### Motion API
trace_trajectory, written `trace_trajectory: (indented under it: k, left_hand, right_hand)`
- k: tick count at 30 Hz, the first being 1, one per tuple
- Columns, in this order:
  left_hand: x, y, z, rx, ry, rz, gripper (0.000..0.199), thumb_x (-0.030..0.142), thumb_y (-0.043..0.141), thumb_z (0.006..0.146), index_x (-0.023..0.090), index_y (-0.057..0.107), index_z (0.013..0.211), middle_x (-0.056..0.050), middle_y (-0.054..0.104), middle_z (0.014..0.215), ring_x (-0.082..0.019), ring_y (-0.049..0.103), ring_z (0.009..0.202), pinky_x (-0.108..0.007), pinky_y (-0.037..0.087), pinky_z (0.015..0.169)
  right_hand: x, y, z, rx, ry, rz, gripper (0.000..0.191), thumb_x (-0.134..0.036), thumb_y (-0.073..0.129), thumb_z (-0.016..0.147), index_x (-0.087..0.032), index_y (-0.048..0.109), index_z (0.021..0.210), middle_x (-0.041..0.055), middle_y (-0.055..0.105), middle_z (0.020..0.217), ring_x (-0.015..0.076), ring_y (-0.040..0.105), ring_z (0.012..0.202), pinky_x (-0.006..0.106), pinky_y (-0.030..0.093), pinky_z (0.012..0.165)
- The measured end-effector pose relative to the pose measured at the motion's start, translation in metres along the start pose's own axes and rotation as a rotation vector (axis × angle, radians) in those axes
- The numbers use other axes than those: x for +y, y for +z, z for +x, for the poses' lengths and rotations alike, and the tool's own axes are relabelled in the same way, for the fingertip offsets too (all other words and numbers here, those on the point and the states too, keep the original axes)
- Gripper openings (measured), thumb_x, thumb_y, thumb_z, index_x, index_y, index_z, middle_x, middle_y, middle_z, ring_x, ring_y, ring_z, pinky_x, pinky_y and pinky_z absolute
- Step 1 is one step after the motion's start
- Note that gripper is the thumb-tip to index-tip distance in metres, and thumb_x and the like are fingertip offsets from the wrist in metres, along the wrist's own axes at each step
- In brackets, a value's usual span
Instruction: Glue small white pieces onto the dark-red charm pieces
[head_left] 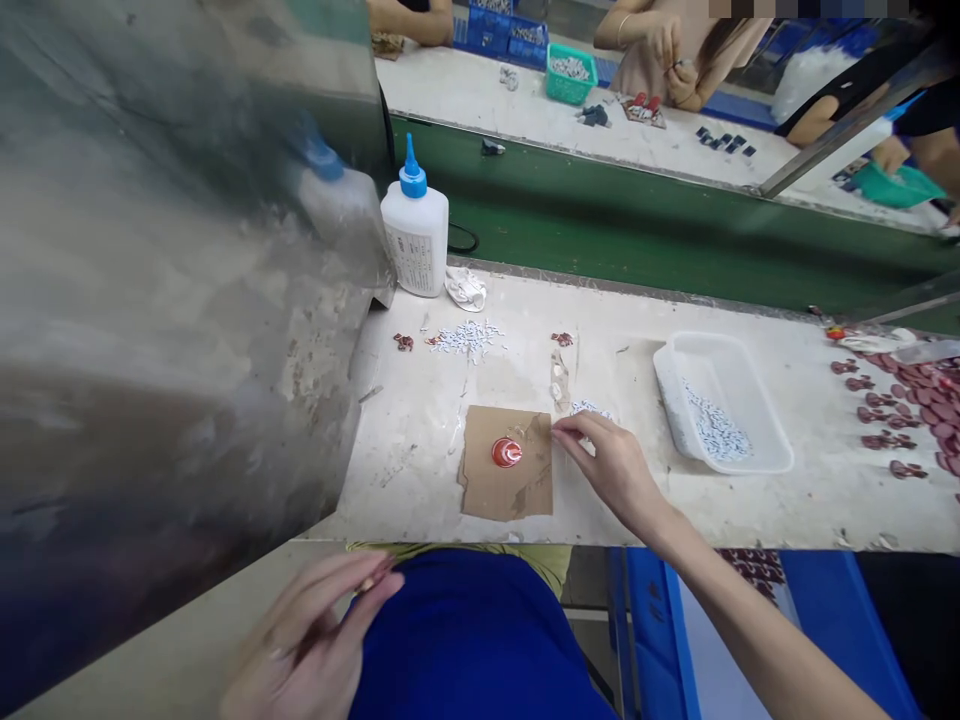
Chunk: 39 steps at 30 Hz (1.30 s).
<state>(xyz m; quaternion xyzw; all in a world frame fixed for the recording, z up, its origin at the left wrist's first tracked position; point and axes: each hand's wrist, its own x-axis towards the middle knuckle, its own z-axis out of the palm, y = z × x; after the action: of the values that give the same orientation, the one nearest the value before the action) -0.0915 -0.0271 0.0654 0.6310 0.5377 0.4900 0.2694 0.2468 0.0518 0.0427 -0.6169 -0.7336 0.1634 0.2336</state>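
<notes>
Well, a scrap of brown cardboard (499,490) lies on the scuffed white table (409,480), with a round red piece (507,452) on it. The right hand (611,470) is just beside the cardboard, its fingers (570,430) drawn narrow near small white beads (589,408). The left hand (311,635) is below the cardboard, too blurred to tell what its fingers hold. Beyond the cardboard stands a blue-capped glue bottle (415,240); to its right sits a plastic tray (720,400), and farther beyond runs a green belt (600,215), with a co-worker's hands (664,60) across it.
</notes>
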Motion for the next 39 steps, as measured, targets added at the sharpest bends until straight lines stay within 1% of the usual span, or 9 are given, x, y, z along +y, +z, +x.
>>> trace_trajectory:
  k: [3,6,10,13,16,24,29,34,39]
  left_hand:
    - [-0.006,0.029,0.013,-0.077,0.105,-0.032,0.037,0.001,0.079,0.079,0.026,0.077,0.107,0.002,0.079,0.101,-0.013,0.076,0.087,-0.021,0.064,0.085]
    - [-0.010,0.049,0.025,-0.168,0.114,-0.070,0.035,0.003,0.073,0.087,0.026,0.077,0.112,-0.001,0.079,0.108,-0.013,0.077,0.093,-0.022,0.064,0.092]
    - [-0.015,0.063,0.033,-0.247,0.081,-0.117,0.031,0.011,0.069,0.094,0.025,0.075,0.121,-0.001,0.078,0.108,-0.012,0.076,0.095,-0.021,0.064,0.091]
    - [-0.017,0.068,0.035,-0.239,0.040,-0.122,0.036,0.014,0.072,0.093,0.028,0.072,0.125,0.002,0.078,0.106,-0.008,0.075,0.094,-0.016,0.062,0.092]
    - [-0.017,0.071,0.036,-0.180,-0.001,-0.114,0.030,0.015,0.079,0.087,0.027,0.075,0.115,0.006,0.079,0.103,-0.005,0.075,0.091,-0.012,0.059,0.092]
    - [-0.009,0.078,0.044,-0.191,-0.035,-0.157,0.016,0.015,0.076,0.090,0.022,0.076,0.105,0.005,0.077,0.100,-0.006,0.073,0.093,-0.016,0.059,0.092]
    - [0.003,0.084,0.048,-0.232,-0.071,-0.230,0.022,0.015,0.079,0.087,0.025,0.077,0.106,0.006,0.078,0.097,-0.004,0.074,0.089,-0.009,0.058,0.087]
    - [0.015,0.087,0.050,-0.224,-0.074,-0.290,0.020,0.012,0.079,0.086,0.026,0.077,0.100,0.008,0.079,0.099,-0.003,0.075,0.091,-0.007,0.057,0.091]
    - [0.018,0.084,0.052,-0.263,-0.071,-0.311,0.022,0.010,0.077,0.087,0.026,0.077,0.103,0.007,0.079,0.101,-0.005,0.075,0.093,-0.010,0.058,0.093]
  right_hand:
    - [-0.015,0.005,-0.005,-0.005,-0.020,0.100,0.011,-0.025,0.064,0.101,-0.022,0.074,0.100,0.0031,0.080,0.094,0.0205,0.075,0.082,0.033,0.059,0.074]
    - [-0.025,0.011,-0.008,-0.002,-0.028,0.159,0.011,-0.022,0.066,0.099,-0.022,0.075,0.105,0.0027,0.082,0.098,0.0207,0.077,0.085,0.034,0.062,0.078]
    - [-0.034,0.014,-0.007,-0.018,-0.041,0.196,0.014,-0.018,0.063,0.099,-0.023,0.076,0.103,0.0037,0.081,0.099,0.0220,0.077,0.087,0.035,0.063,0.078]
    - [-0.038,0.013,-0.005,-0.029,-0.060,0.205,0.016,-0.016,0.061,0.100,-0.023,0.076,0.103,0.0049,0.079,0.099,0.0221,0.076,0.088,0.035,0.062,0.078]
    - [-0.040,0.014,-0.006,-0.028,-0.069,0.204,0.017,-0.016,0.060,0.101,-0.023,0.076,0.104,0.0066,0.078,0.101,0.0229,0.075,0.090,0.035,0.061,0.075]
    - [-0.043,0.014,-0.004,-0.006,-0.053,0.290,0.019,-0.011,0.062,0.098,-0.024,0.075,0.101,0.0044,0.075,0.096,0.0207,0.071,0.087,0.035,0.057,0.073]
    - [-0.060,0.005,-0.008,0.067,-0.006,0.456,0.014,-0.012,0.066,0.096,-0.024,0.074,0.099,0.0027,0.077,0.095,0.0179,0.072,0.090,0.035,0.060,0.082]
    - [-0.083,0.001,-0.016,0.062,0.053,0.655,0.009,-0.016,0.070,0.094,-0.024,0.073,0.094,0.0018,0.076,0.092,0.0157,0.074,0.087,0.029,0.065,0.074]
    - [-0.091,0.002,-0.019,0.048,0.142,0.821,0.014,-0.014,0.072,0.091,-0.027,0.077,0.095,0.0011,0.076,0.093,0.0136,0.074,0.088,0.025,0.065,0.076]
